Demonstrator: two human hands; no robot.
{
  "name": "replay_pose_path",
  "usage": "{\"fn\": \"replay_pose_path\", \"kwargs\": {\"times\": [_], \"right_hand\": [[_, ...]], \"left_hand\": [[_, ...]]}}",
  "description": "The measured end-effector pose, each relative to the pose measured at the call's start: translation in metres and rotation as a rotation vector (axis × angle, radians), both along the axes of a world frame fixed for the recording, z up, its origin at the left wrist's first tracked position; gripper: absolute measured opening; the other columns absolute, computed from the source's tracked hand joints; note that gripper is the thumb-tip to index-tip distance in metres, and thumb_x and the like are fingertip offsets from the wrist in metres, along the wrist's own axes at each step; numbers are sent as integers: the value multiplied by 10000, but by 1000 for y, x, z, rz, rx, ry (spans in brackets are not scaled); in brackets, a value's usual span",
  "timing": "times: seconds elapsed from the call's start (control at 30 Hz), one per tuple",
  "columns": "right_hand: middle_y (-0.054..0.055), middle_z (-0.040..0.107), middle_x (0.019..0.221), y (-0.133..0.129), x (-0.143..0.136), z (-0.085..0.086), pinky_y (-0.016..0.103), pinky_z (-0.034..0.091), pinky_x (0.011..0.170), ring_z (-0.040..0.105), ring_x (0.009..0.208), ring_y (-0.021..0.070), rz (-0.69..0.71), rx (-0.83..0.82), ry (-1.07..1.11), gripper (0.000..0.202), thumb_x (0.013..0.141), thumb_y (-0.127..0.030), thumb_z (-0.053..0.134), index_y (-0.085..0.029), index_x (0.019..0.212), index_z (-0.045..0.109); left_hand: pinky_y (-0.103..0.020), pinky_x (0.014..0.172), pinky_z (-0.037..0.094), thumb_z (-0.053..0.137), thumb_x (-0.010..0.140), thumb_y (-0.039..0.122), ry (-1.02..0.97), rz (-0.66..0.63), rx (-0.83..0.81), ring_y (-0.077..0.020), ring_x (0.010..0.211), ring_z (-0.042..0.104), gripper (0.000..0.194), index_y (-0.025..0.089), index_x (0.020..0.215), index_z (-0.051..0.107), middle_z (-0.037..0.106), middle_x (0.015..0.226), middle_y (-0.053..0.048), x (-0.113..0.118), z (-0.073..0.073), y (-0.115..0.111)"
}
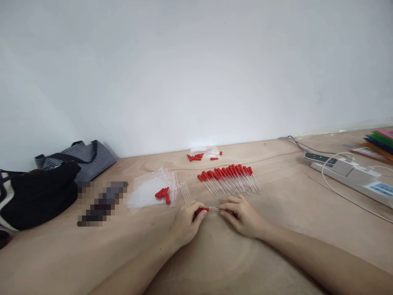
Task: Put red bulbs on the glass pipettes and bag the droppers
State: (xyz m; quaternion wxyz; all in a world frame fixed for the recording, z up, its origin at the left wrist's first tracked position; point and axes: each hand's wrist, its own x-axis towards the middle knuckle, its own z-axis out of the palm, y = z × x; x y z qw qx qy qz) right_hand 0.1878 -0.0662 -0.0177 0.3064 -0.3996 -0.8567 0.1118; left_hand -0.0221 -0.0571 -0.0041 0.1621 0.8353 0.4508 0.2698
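Head view:

1. Left hand (188, 219): its fingers are closed around a red cap (203, 210), whose open end points toward the other hand.
2. Right hand (242, 215): its fingers pinch a thin glass tube (213, 208). Tube and cap lie in line between the hands, near the middle of the surface (291, 176); they seem to touch, but how deep the tube sits is too small to tell.
3. Just beyond the hands, a slanted row of droppers (229, 178) lies side by side, red ends toward the far edge.
4. A few bare tubes (184, 191) lie just beyond the left hand, beside overlapping clear bags (143, 190) with some loose caps (162, 193) on top.
5. Near the far edge, more red pieces (195, 157) lie by another clear bag (202, 150).
6. Toward the left edge are a blurred-out dark object (106, 203), a black bag (39, 194) and a striped bag (92, 159).
7. Toward the right edge lies a white power strip (380, 191) with plugs and cables; colourful flat items (380, 145) are stacked near the far right corner.
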Motion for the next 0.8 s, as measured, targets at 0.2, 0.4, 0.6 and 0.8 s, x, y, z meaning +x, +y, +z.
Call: {"fn": "replay_pose_path", "kwargs": {"times": [0.2, 0.4, 0.6, 0.8], "right_hand": [[30, 603, 793, -2, -6, 3, 284, 352, 664, 542, 696, 125, 19, 24, 51, 197, 842, -222, 435, -207, 955, 596], [24, 596, 677, -4, -13, 1, 261, 354, 613, 521, 609, 121, 54, 29, 85, 212, 850, -237, 427, -193, 940, 613], [19, 549, 656, 1, -9, 2, 269, 308, 638, 476, 613, 120, 149, 112, -47, 230, 848, -180, 385, -175, 895, 610], [16, 534, 638, 5, -5, 5, 300, 220, 639, 434, 585, 119, 142, 335, -138, 307, 789, -91, 353, -176, 939, 607]], "left_hand": [[-278, 689, 425, 428, 832, 263, -58, 11, -38, -156, 737, 559, 142, 195, 821, 552, 620, 776, -3, 1, 1, -1], [-262, 646, 432, 425, 828, 263, -129, -1, -90, -151, 697, 569, 173, 187, 804, 579, 634, 748, -6, 1, -1, 1], [-284, 663, 407, 467, 798, 218, -34, 12, -11, -154, 681, 562, 135, 191, 766, 595, 633, 713, 0, 1, 3, -5], [-351, 731, 325, 475, 798, 201, 60, -16, 85, -160, 689, 555, 113, 193, 761, 581, 640, 717, 1, 3, 3, -8]]}}
